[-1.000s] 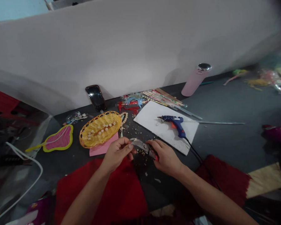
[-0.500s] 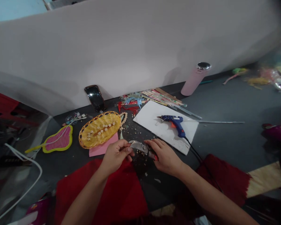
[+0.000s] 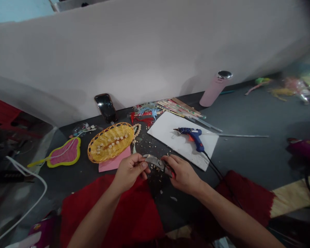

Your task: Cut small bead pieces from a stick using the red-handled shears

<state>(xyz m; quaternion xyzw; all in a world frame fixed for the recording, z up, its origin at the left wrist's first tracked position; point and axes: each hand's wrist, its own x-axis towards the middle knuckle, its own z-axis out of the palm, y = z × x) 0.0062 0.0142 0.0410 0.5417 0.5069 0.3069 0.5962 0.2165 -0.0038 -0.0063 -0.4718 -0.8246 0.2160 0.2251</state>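
Observation:
My right hand [image 3: 182, 172] is closed round the red handles of a pair of pruning shears [image 3: 155, 161], whose metal blades point left. At the blade tips, my left hand [image 3: 133, 169] is pinched; whatever small thing sits in its fingers is too small to make out. Small pale bits lie scattered on the dark table below the blades. Left of the hands stands a yellow wicker basket [image 3: 111, 143] with a row of pale beads or pieces in it. A beaded loop with a pale tassel [image 3: 134, 148] lies at the basket's right edge.
A blue glue gun [image 3: 192, 134] lies on a white board [image 3: 165, 127], its cord running toward me. Behind are sticks and tassels [image 3: 147, 112], a phone [image 3: 105, 107] and a pink bottle [image 3: 214, 89]. Red cloth [image 3: 134, 210] covers the near edge. A pink-yellow fan [image 3: 64, 153] lies left.
The shears' handles look slightly more closed, with my right fingers curled tighter round them. Both hands stay in nearly the same place.

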